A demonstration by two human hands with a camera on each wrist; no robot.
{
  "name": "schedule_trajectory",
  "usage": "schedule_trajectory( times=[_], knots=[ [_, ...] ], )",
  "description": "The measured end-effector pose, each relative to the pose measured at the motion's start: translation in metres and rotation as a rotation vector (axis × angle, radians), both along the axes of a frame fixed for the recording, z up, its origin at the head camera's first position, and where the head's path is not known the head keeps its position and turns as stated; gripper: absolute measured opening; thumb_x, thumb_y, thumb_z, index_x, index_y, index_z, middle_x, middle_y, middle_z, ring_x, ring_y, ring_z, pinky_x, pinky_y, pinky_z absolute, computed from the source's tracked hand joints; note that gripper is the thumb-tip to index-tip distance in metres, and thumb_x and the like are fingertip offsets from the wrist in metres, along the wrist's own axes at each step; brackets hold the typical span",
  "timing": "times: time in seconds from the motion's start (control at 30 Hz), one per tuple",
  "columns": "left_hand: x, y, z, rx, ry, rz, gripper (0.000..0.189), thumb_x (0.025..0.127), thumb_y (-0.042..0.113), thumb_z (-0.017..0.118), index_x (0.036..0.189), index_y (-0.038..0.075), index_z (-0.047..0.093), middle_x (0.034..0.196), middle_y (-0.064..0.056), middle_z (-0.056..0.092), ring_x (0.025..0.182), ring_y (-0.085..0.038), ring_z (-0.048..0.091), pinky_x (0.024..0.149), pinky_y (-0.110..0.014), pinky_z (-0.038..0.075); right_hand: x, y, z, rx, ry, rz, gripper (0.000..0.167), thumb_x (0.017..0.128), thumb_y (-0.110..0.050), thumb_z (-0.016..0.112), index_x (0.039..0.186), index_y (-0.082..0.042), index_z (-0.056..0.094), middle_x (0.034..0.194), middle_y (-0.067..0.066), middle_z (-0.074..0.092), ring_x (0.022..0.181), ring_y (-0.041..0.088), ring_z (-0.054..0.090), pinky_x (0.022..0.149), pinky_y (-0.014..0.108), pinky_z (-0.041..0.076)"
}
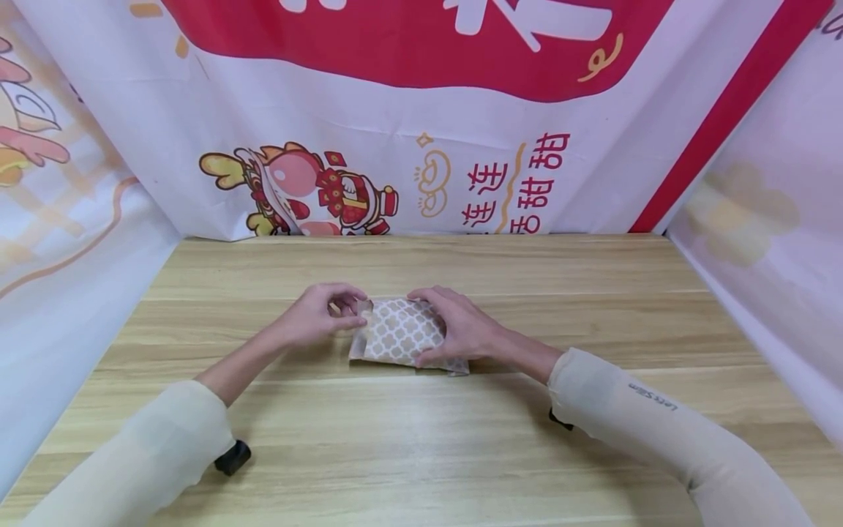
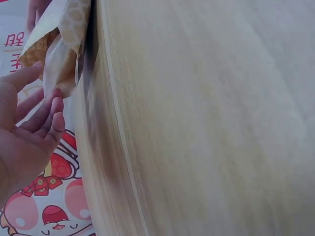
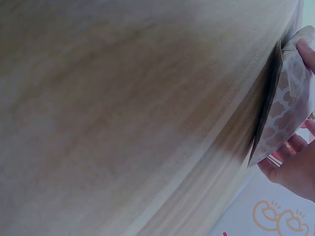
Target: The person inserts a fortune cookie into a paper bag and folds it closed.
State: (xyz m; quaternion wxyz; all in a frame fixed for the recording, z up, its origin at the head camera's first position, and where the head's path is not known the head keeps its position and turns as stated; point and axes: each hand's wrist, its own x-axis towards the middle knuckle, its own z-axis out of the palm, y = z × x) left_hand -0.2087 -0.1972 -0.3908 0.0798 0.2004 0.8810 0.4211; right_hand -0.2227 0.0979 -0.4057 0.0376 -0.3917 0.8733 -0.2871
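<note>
A flat paper bag [image 1: 402, 333] with a white and tan lattice pattern lies on the wooden table, its open end to the left. Inside its mouth, the left wrist view shows brown paper and a translucent plastic bag [image 2: 60, 61]. My left hand [image 1: 323, 315] is at that open end, thumb and fingertips on either side of the plastic, holding its edge. Across the right part of the paper bag, my right hand [image 1: 464, 326] grips it, thumb on the near edge and fingers at the far edge. The plastic's contents cannot be made out.
The light wooden table [image 1: 421, 454] stretches around the bag on all sides. A printed white and red cloth [image 1: 369, 110] hangs behind it, with more cloth at both sides. Dark wrist devices [image 1: 233, 457] show below the pale sleeves.
</note>
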Motion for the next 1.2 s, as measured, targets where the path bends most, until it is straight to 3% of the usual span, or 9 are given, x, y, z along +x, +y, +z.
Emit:
schedule_trajectory(
  times=[0.27,0.43,0.6,0.93,1.2],
  knots=[
    [0.001,0.001,0.002,0.071,-0.114,0.010,0.037,0.092,0.007,0.078,0.126,-0.003,0.066,0.105,-0.015,0.076,0.096,-0.025,0.071,0.079,-0.028,0.058,0.001,0.000,0.001,0.012,-0.003,-0.003,0.103,0.064,-0.042,0.099,0.148,-0.011,0.049,0.141,0.009,0.059,0.129,0.026,0.056,0.114,0.045,0.045],
    [0.003,0.003,0.003,0.159,-0.198,0.053,0.035,0.093,0.001,0.075,0.126,-0.006,0.064,0.106,-0.019,0.075,0.090,-0.022,0.071,0.072,-0.030,0.062,0.001,0.000,0.001,0.006,0.001,0.001,0.103,0.063,-0.041,0.100,0.148,-0.010,0.049,0.141,0.009,0.059,0.129,0.026,0.056,0.113,0.045,0.045],
    [0.004,0.004,0.004,0.258,-0.279,0.114,0.037,0.094,-0.004,0.071,0.129,-0.008,0.061,0.108,-0.022,0.071,0.084,-0.020,0.070,0.073,-0.032,0.065,0.001,0.000,0.001,0.005,0.001,-0.002,0.103,0.063,-0.040,0.100,0.148,-0.010,0.049,0.140,0.010,0.060,0.129,0.027,0.056,0.113,0.046,0.045],
    [0.002,0.001,0.003,0.396,-0.379,0.195,0.037,0.096,-0.006,0.067,0.132,-0.008,0.059,0.099,-0.012,0.072,0.076,-0.018,0.070,0.071,-0.033,0.065,0.001,0.001,0.001,0.020,-0.013,-0.011,0.103,0.064,-0.041,0.099,0.149,-0.011,0.048,0.138,0.009,0.059,0.127,0.026,0.056,0.112,0.046,0.046],
    [0.004,0.011,0.001,0.454,-0.416,0.179,0.039,0.096,-0.009,0.066,0.133,-0.010,0.053,0.097,-0.010,0.073,0.079,-0.018,0.073,0.079,-0.035,0.065,0.000,0.001,0.002,0.008,-0.002,-0.002,0.104,0.064,-0.041,0.099,0.149,-0.010,0.048,0.137,0.009,0.060,0.126,0.025,0.057,0.111,0.044,0.047]
  ],
)
